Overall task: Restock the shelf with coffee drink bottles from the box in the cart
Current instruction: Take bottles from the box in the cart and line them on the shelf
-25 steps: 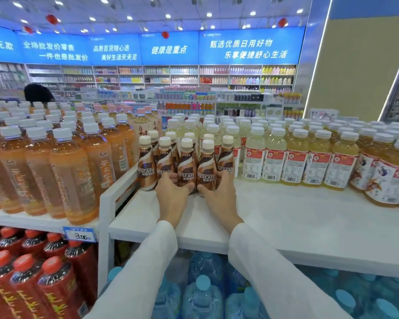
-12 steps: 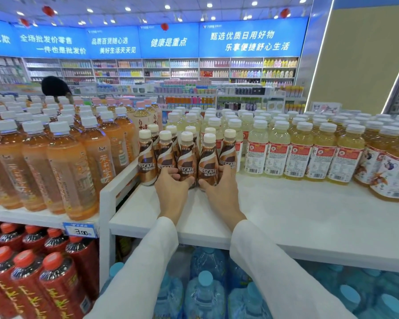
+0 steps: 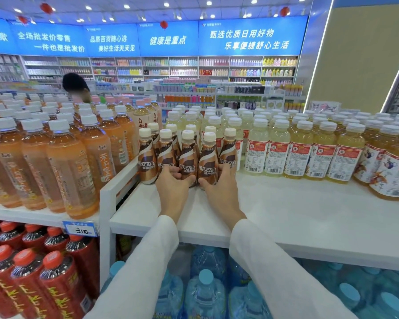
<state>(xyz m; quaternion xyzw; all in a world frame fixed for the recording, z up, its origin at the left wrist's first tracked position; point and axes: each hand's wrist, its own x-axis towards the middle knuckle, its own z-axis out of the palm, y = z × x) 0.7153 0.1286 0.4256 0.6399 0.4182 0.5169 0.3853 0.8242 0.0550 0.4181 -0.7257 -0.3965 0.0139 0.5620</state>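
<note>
The coffee bottles (image 3: 187, 155) are standing at the left end of the shelf (image 3: 286, 210), the left hand (image 3: 173, 187) and right hand (image 3: 221, 189) gripping the front ones. Tea bottles (image 3: 67, 162) are crowding the left, juice bottles (image 3: 297, 155) are lining the right, and water bottles (image 3: 205, 291) are sitting below.

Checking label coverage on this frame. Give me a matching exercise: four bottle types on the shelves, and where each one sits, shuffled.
Things:
1. brown plastic coffee bottles with cream caps
2. orange plastic tea bottles with white caps
3. dark red plastic bottles with red caps
4. clear blue water bottles with blue caps

Places:
A. below the white shelf board
B. below the blue price tag
C. top level, left of the white divider rail
D. on the white shelf board, gripped by the left hand and right hand

Pairs: 1-D, 2-C, 3-B, 4-A.
</note>
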